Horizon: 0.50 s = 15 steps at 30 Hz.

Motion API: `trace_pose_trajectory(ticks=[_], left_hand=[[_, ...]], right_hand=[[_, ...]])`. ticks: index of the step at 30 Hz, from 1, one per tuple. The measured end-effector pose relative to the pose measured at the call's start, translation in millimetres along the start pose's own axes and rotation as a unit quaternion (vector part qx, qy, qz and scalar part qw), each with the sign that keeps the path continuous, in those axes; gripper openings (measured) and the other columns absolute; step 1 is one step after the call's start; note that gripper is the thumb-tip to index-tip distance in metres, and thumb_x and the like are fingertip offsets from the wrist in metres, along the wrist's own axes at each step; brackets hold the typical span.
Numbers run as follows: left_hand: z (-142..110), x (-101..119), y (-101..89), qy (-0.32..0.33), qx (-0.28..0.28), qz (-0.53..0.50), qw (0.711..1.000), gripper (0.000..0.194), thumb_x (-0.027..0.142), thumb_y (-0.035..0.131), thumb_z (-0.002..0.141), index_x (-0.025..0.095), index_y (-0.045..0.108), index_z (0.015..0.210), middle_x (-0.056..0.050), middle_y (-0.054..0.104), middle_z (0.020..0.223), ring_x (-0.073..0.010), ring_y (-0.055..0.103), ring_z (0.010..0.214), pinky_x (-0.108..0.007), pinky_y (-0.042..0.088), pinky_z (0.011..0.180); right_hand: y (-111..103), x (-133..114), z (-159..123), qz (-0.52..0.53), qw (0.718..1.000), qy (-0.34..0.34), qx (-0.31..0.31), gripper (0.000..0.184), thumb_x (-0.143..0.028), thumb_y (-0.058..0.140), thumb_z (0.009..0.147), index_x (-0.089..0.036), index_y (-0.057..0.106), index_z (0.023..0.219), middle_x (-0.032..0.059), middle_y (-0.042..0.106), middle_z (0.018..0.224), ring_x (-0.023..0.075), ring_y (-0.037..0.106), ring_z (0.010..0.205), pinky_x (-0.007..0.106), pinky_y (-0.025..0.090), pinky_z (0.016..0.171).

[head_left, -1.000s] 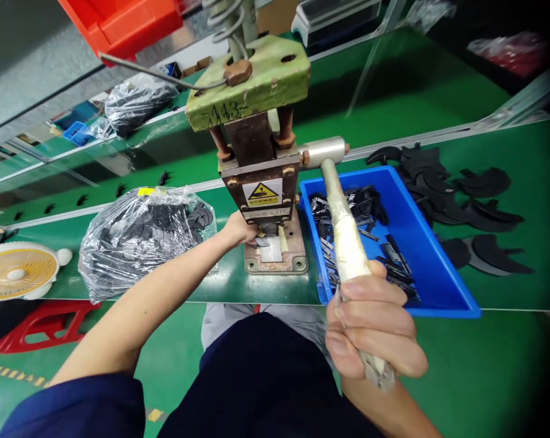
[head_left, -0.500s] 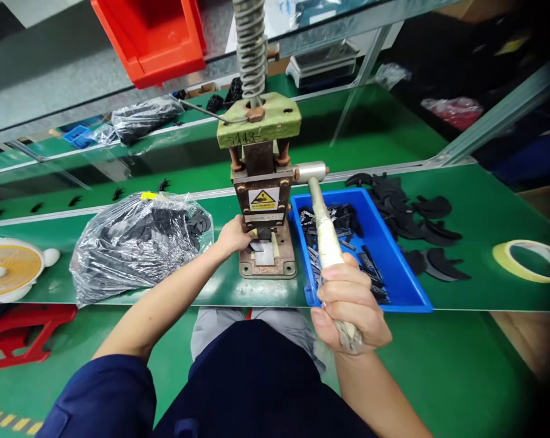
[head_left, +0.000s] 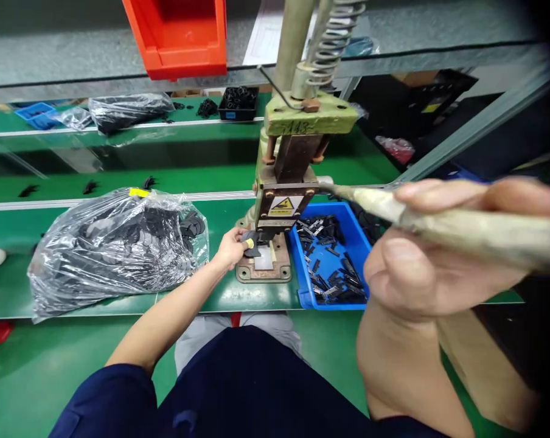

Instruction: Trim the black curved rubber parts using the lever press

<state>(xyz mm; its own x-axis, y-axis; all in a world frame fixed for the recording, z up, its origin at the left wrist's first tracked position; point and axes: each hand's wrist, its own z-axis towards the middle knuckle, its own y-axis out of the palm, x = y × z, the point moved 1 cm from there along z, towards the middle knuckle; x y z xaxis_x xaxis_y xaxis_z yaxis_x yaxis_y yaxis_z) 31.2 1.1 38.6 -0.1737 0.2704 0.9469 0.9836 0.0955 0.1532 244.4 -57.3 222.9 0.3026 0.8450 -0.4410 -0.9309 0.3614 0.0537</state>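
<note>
A hand press with a green top block and a warning label stands on the bench. My left hand pinches a flat black curved part at the left of the press base. A small yellow patch shows at the fingertips. The part is beside the pale plate under the press head; whether they touch, I cannot tell. My right hand is closed round the wrapped press lever, raised close to the camera and partly blurred.
Right of the press, a blue tray holds several small black-and-silver parts. A clear plastic bag of black discs lies left. Overhead, a red bin sits on the metal shelf. Several black pieces lie on the green surface behind.
The lever has swung up toward the camera with my right hand on it. My left hand has drawn the black part slightly out to the left. The view has shifted.
</note>
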Motion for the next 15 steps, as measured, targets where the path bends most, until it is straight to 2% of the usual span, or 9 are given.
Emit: trace_pose_trajectory(ticks=[2,4,5,7,8,9,10,12,15], left_hand=[[-9.4,3.6,-5.8,0.011,-0.005,-0.028,1.000,0.033,0.004,0.075,0.056,0.012,0.062,0.085,0.000,0.068,0.075,-0.0088,0.060,0.064,-0.019,0.049,0.062],[-21.6,9.3,-13.4,0.012,-0.019,-0.048,0.999,0.036,0.007,0.078,0.056,0.011,0.065,0.089,-0.003,0.071,0.080,-0.0103,0.063,0.070,-0.021,0.051,0.067],[-28.2,12.5,-17.4,0.010,-0.025,-0.054,0.998,0.038,0.008,0.080,0.055,0.011,0.066,0.091,-0.003,0.072,0.082,-0.0111,0.064,0.072,-0.022,0.052,0.069],[-41.6,19.1,-25.2,0.004,-0.031,-0.057,0.998,0.043,0.011,0.083,0.054,0.011,0.067,0.094,-0.005,0.073,0.085,-0.0129,0.065,0.075,-0.024,0.053,0.072],[-48.1,22.2,-28.5,0.001,-0.032,-0.053,0.998,0.044,0.012,0.084,0.053,0.012,0.068,0.094,-0.005,0.073,0.086,-0.0137,0.066,0.076,-0.025,0.053,0.073],[-54.1,25.0,-31.2,-0.001,-0.036,-0.047,0.998,0.044,0.013,0.085,0.053,0.012,0.069,0.094,-0.006,0.074,0.087,-0.0146,0.067,0.077,-0.026,0.054,0.075],[-59.8,27.5,-33.4,-0.001,-0.043,-0.038,0.998,0.043,0.015,0.086,0.054,0.012,0.069,0.093,-0.007,0.074,0.088,-0.0152,0.067,0.078,-0.027,0.054,0.076],[-69.5,31.2,-36.1,0.004,-0.066,-0.015,0.998,0.038,0.018,0.086,0.057,0.012,0.071,0.091,-0.008,0.075,0.090,-0.0164,0.068,0.079,-0.027,0.054,0.077],[-80.2,33.6,-38.7,0.026,-0.110,0.028,0.993,0.032,0.021,0.082,0.064,0.014,0.074,0.094,-0.008,0.075,0.093,-0.0174,0.069,0.082,-0.027,0.053,0.079]], right_hand=[[5.4,-0.1,-3.2,0.012,1.000,0.013,0.016,0.056,-0.029,0.063,0.080,-0.030,0.051,0.135,0.0047,0.057,0.121,0.0242,0.058,0.115,0.048,0.047,0.104],[8.7,-0.2,-25.2,-0.001,0.998,0.049,0.039,0.061,-0.024,0.062,0.081,-0.029,0.046,0.140,0.0069,0.051,0.138,0.0280,0.049,0.133,0.052,0.042,0.111],[9.4,1.1,-41.9,-0.022,0.993,0.104,0.048,0.063,-0.022,0.064,0.081,-0.030,0.045,0.140,0.0063,0.044,0.147,0.0284,0.041,0.140,0.052,0.042,0.112],[9.8,6.1,-80.8,-0.027,0.973,0.215,0.078,0.058,-0.031,0.065,0.082,-0.028,0.047,0.136,0.0089,0.050,0.139,0.0279,0.048,0.133,0.049,0.050,0.103],[11.6,10.8,-100.6,-0.008,0.940,0.338,0.033,0.050,-0.037,0.064,0.083,-0.027,0.051,0.130,0.0081,0.056,0.132,0.0247,0.051,0.129,0.045,0.051,0.101],[15.5,15.8,-119.5,0.039,0.873,0.482,-0.067,0.043,-0.040,0.063,0.084,-0.028,0.056,0.124,0.0062,0.058,0.129,0.0212,0.053,0.125,0.041,0.051,0.101],[19.2,19.5,-134.8,0.066,0.824,0.549,-0.123,0.039,-0.043,0.064,0.084,-0.024,0.061,0.117,0.0081,0.065,0.117,0.0212,0.060,0.113,0.039,0.055,0.092],[28.3,25.1,-155.8,0.133,0.719,0.645,-0.224,0.035,-0.046,0.065,0.082,-0.017,0.067,0.101,0.0092,0.070,0.092,0.0190,0.067,0.085,0.033,0.056,0.072],[40.0,28.4,-168.2,0.234,0.595,0.711,-0.292,0.035,-0.048,0.067,0.080,-0.013,0.067,0.086,0.0046,0.063,0.063,0.0141,0.060,0.057,0.026,0.046,0.049]])
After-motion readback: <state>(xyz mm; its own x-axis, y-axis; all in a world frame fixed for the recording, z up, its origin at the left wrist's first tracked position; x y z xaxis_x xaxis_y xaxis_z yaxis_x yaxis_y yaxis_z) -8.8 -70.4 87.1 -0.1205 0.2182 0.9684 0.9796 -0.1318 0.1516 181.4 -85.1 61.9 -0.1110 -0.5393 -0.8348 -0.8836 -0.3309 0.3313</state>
